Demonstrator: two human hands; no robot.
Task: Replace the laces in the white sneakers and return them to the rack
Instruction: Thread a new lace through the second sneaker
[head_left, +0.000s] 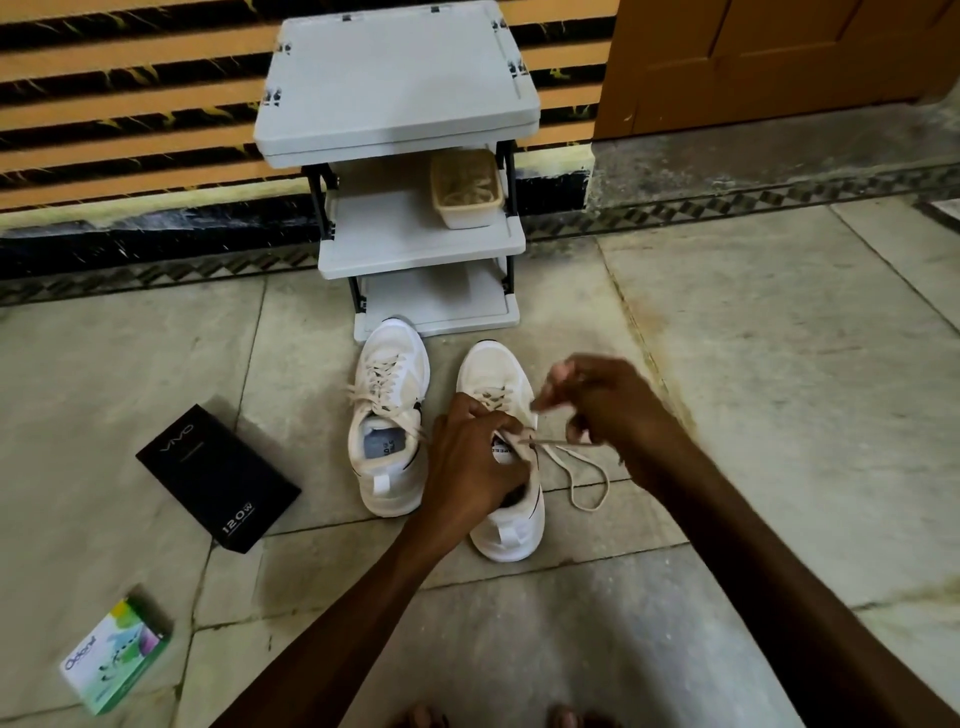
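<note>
One black box (218, 478) well left of left hand (472, 457). Laced sneaker (387, 415) just left of it. Left hand grips collar of second sneaker (506, 530), steadying it. Lace (561, 442) runs taut to right hand (608, 405), fingers curled, seemingly pinching it, though blurred. Hands apart. Rack (415, 244) beyond both. Lace likely soft, limp: pinch near tip. Shoe likely light: hold at collar.

Reading as smooth matt grey plastic on the rack (395, 93). Showing soft off-white cloth on the left sneaker (387, 483) and right sneaker (511, 540), woven beige cloth in the lace (571, 443). Looking like matt black card on the box (218, 478), glossy printed card on the small carton (114, 657). Appearing as dull worn stone in the floor tiles (753, 364).
</note>
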